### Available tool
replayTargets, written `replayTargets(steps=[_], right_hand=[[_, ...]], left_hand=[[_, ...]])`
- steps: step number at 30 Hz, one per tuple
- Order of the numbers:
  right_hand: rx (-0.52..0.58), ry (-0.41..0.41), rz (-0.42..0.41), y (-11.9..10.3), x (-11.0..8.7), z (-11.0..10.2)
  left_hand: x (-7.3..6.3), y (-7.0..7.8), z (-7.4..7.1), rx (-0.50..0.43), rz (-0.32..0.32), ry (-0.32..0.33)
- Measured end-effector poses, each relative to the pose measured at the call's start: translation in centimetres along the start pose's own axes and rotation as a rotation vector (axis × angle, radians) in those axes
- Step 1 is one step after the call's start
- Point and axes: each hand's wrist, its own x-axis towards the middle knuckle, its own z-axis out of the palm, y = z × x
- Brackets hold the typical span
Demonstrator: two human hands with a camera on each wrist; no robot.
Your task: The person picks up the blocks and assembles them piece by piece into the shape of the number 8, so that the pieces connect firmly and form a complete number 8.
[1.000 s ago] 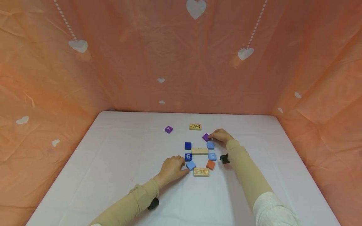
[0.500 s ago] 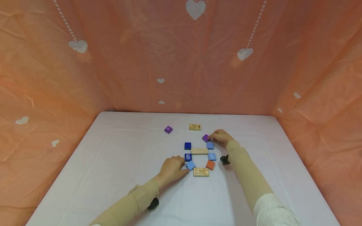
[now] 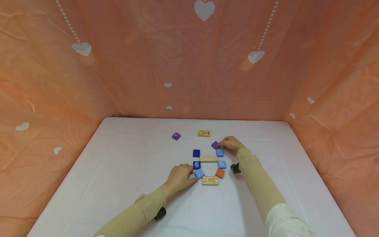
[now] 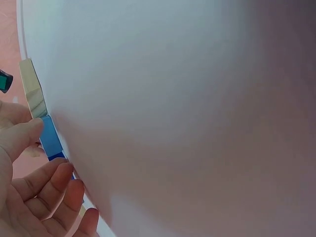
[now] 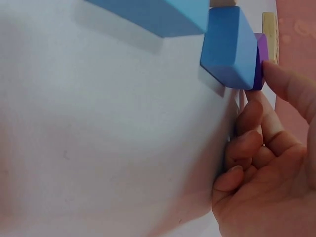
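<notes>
My left hand [image 3: 179, 176] rests at the left of a block layout, thumb and forefinger at two corners of a tilted light blue block [image 3: 199, 173]. In the left wrist view the thumb lies on that light blue block [image 4: 50, 136], the forefinger by the dark blue block past it. My right hand [image 3: 231, 143] pinches a purple block [image 3: 215, 144] between thumb and forefinger. In the right wrist view this purple block [image 5: 261, 61] stands partly hidden behind a light blue block [image 5: 229, 47], its other fingers curled near the cloth.
The layout also has a dark blue block [image 3: 196, 153], a "6" block [image 3: 196, 165], a "5" block [image 3: 221, 164], an orange block [image 3: 220, 173], a plain wooden bar [image 3: 208, 159] and a printed wooden tile [image 3: 210, 180]. Farther back lie a purple "Y" block [image 3: 176, 136] and another printed tile [image 3: 204, 133].
Almost nothing moves. The whole head view shifts very slightly; both hands keep their places at the light blue and purple blocks.
</notes>
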Motion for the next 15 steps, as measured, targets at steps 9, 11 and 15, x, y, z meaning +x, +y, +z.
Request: replayTargets(steps=[9, 11, 15], right_hand=[[0.006, -0.005, 0.002, 0.0, -0.2, -0.2], [0.006, -0.007, -0.003, 0.0, -0.1, -0.2], [0.017, -0.012, -0.005, 0.1, 0.0, -0.2]], left_hand=[[0.3, -0.6, -0.9, -0.052, 0.003, -0.012], [0.5, -0.9, -1.3, -0.058, 0.004, -0.005], [1.1, -1.6, -1.9, -0.066, -0.020, -0.003]])
